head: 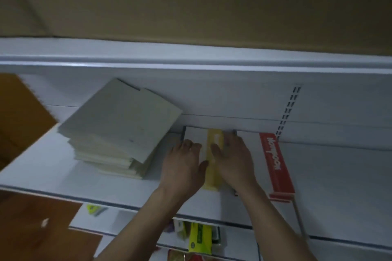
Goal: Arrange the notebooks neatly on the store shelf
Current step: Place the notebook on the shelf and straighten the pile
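Observation:
On the white store shelf (53, 167) a skewed stack of pale grey notebooks (118, 125) lies at the left, its top book turned at an angle. To its right lie white notebooks with a yellow band (214, 176) and a red band (275, 163). My left hand (184, 165) rests flat on the white cover left of the yellow band. Flat on the cover right of that band lies my right hand (233, 159), fingers pointing toward the shelf's back. Both hands' fingers look straight. The notebooks under my hands are partly hidden.
A brown cardboard box (191, 2) sits on the shelf above. Brown cardboard (23, 121) stands at the left edge. Lower shelves hold yellow-green packets (199, 239). A slotted upright (288, 110) runs up the back panel at right.

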`<state>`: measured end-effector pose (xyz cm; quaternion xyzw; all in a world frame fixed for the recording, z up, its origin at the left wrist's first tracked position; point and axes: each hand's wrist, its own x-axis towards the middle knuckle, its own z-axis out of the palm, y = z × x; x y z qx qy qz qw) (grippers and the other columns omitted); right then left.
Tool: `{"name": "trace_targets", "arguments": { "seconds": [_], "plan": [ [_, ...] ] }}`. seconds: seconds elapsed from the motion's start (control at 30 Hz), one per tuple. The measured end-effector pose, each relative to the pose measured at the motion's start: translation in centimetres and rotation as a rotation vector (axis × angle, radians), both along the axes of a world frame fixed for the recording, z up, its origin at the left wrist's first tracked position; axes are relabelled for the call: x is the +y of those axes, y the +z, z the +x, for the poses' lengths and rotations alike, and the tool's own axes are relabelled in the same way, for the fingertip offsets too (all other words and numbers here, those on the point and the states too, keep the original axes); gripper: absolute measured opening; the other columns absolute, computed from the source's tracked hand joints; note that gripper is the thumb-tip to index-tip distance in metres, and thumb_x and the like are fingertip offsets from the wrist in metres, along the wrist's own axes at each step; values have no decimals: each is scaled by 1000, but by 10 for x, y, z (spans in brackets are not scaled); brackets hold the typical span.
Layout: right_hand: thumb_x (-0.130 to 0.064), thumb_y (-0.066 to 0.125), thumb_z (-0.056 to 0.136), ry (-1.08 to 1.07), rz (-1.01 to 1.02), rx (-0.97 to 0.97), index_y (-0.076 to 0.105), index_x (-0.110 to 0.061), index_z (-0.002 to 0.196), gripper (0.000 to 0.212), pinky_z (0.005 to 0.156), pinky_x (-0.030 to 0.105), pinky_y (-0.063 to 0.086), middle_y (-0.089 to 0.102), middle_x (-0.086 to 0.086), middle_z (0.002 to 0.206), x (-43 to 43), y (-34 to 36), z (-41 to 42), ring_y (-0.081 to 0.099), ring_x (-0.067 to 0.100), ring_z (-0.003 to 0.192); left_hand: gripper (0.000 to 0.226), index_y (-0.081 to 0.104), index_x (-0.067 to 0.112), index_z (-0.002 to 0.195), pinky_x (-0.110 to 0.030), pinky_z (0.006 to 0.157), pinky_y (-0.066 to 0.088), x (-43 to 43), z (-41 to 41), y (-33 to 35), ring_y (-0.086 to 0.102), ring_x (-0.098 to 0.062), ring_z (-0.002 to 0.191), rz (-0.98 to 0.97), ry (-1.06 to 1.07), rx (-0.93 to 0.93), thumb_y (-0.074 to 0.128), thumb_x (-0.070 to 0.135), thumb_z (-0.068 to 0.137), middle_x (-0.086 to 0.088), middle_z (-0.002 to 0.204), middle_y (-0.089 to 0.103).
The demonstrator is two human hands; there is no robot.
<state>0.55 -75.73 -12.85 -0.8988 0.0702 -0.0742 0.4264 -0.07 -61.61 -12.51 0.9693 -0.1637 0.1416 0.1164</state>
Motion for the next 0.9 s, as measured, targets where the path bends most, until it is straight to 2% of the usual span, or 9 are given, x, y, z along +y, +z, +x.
{"name": "trace_targets", "arguments": {
  "seconds": [0.07,0.2,0.27,0.33,0.43,0.53,0.6,0.73,0.9],
  "plan": [
    [-43,58,89,73,230,96,56,-18,126,44,82,22,44,61,-3,117,32,10,7,61,13,99,31,68,17,101,-35,72,46,24,1,20,61,-30,89,47,-22,-112,53,36,82,-5,95,68],
    [-47,60,83,142,541,243,72,-21,88,29,86,45,56,72,3,96,91,25,29,69,20,89,37,72,18,94,-38,71,47,94,11,66,61,-31,85,74,60,-331,45,39,79,-7,92,69],
    [-40,62,89,152,648,320,69,-19,99,25,81,37,58,71,4,103,116,28,37,68,20,88,45,70,12,104,-42,80,48,138,22,84,61,-33,97,95,217,-385,52,43,77,-12,103,69],
    [-35,67,87,130,721,326,64,-14,116,36,81,33,57,69,5,114,140,29,43,67,20,95,60,59,9,123,-45,94,41,178,39,98,51,-35,116,128,365,-209,50,54,83,-15,125,59],
    [-24,70,81,-27,672,185,61,-12,111,33,69,25,52,68,4,108,166,37,51,65,19,90,83,40,9,136,-47,101,36,219,71,98,43,-35,127,87,479,190,48,71,80,-15,138,44],
    [-24,65,80,-51,509,122,61,-12,116,38,70,25,50,67,6,113,187,48,63,64,22,96,73,32,4,140,-41,99,43,241,94,88,48,-35,124,-206,383,474,43,58,91,-19,140,44],
    [-30,61,83,-1,353,140,61,-14,120,40,80,30,51,66,5,119,204,51,67,62,24,105,56,31,4,140,-41,99,43,252,96,82,49,-36,123,-363,311,517,33,43,99,-21,141,44],
    [-28,54,89,-12,348,121,51,-19,135,48,68,22,41,58,2,131,228,50,67,57,21,113,44,35,6,136,-38,94,41,263,86,65,51,-35,118,-565,234,475,25,33,103,-22,136,49],
    [-26,52,87,-43,346,110,31,-19,150,66,101,23,37,44,0,148,244,43,65,45,19,131,43,42,17,138,-39,99,41,280,88,49,51,-28,119,-792,172,477,28,37,102,-10,137,51]
  ]
}}
